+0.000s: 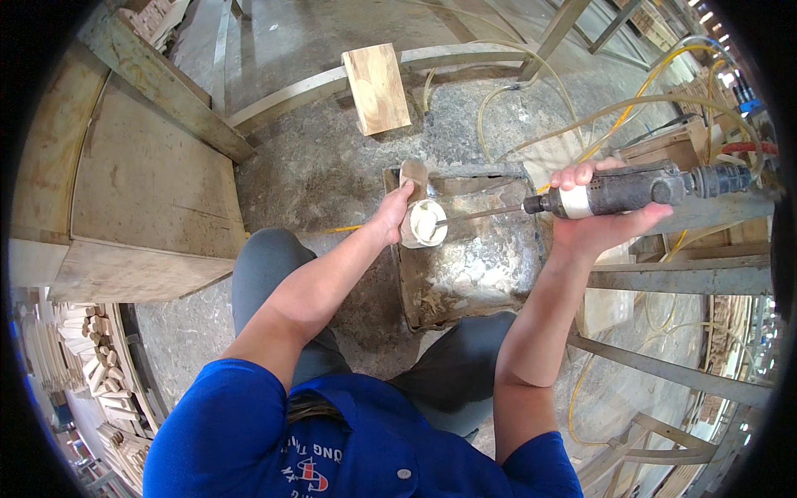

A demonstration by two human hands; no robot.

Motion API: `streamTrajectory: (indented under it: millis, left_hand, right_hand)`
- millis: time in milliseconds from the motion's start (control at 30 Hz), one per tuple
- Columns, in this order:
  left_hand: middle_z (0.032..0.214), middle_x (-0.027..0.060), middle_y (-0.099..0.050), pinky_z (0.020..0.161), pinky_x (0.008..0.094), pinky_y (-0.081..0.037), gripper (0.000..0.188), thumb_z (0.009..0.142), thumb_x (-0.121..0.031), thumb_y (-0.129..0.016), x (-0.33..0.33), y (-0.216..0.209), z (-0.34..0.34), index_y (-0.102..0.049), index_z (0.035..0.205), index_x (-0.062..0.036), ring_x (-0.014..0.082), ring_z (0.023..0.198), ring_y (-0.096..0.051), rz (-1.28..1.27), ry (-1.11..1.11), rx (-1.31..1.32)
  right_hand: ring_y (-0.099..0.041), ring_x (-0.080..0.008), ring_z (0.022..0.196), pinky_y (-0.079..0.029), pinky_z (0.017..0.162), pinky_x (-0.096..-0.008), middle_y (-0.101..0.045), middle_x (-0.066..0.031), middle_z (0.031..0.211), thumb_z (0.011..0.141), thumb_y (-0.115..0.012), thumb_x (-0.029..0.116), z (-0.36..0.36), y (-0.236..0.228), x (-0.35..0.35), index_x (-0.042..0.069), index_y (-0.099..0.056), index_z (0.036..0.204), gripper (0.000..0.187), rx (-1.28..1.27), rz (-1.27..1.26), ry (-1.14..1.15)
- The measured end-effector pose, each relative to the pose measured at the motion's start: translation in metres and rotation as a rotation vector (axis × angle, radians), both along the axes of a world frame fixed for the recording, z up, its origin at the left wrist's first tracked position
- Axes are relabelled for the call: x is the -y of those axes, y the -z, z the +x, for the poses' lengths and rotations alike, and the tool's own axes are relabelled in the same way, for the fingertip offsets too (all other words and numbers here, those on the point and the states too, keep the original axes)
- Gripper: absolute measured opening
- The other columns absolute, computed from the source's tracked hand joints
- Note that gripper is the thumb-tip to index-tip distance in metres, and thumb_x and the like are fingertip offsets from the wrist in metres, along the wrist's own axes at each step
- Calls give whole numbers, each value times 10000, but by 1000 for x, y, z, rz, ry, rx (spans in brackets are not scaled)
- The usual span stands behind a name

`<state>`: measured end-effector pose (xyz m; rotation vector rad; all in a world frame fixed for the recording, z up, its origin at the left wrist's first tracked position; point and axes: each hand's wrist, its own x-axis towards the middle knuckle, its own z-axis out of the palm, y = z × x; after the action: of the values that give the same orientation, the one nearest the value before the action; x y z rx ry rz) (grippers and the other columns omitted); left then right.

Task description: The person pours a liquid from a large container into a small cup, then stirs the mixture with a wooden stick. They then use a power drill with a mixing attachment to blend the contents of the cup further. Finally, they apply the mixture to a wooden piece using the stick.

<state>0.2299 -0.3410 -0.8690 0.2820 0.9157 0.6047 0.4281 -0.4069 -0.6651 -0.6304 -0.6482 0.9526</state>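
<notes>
In my right hand (585, 217) is a black air-powered grinder (635, 190) with a pale band, lying sideways and pointing left. Its long thin shaft (490, 214) reaches a round white cup-like piece (427, 222) with a creamy, uneven face. Whether the shaft enters that piece or only touches it, I cannot tell. My left hand (394, 214) is closed around a small brown wooden piece (413, 173) right beside the round piece, thumb on top. How these two are joined is hidden. Both hands are over a worn, low metal-topped stand (473, 278) between my knees.
A light wooden block (378, 90) stands beyond my left hand. Yellowish air hoses (573, 124) loop across the floor and up to the right. Large plywood panels (154, 158) rise at left, a metal frame (689, 280) at right. Stacked wood pieces (100, 365) lie lower left.
</notes>
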Motion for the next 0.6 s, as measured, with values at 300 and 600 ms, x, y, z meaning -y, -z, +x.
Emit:
streamTrajectory:
  millis: [300,600]
  left_hand:
    - [1059,116,-599,797,429,-514,420,954,-382,-329,1,-3,-1,-457,1192,-61,244,921,-620,-39,18,25]
    - [1105,130,-575,830,444,-501,455,952,-410,-318,1,-2,3,-428,1213,-54,257,970,-601,-39,16,21]
  right_hand:
    - [-461,-225,542,-395,560,-373,-499,-91,603,631,-304,882,0,0,0,57,-541,778,871,22,29,-8]
    - [-457,-217,531,-394,551,-368,-499,-86,593,617,-325,886,-4,0,-1,62,-543,778,867,7,44,21]
